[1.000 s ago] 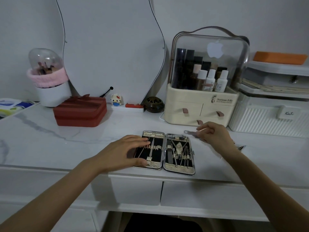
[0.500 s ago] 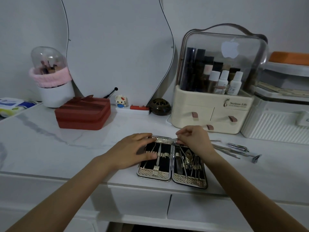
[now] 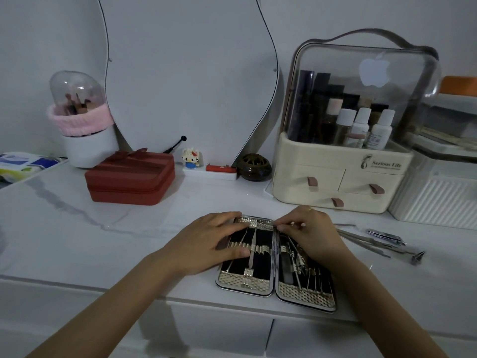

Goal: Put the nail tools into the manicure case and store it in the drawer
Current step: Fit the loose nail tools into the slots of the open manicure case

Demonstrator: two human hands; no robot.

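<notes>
Left hand (image 3: 206, 245) flat, fingers straight, pinning manicure case (image 3: 276, 262) | right hand (image 3: 307, 232) pinches thin tool at case top | step: slotting | next: loose tools (image 3: 371, 241) right of it

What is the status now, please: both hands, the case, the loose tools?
Left hand flat on open manicure case. Right hand pinching thin metal tool at case top edge. Nail clipper and loose tools still on tabletop, right.
</notes>
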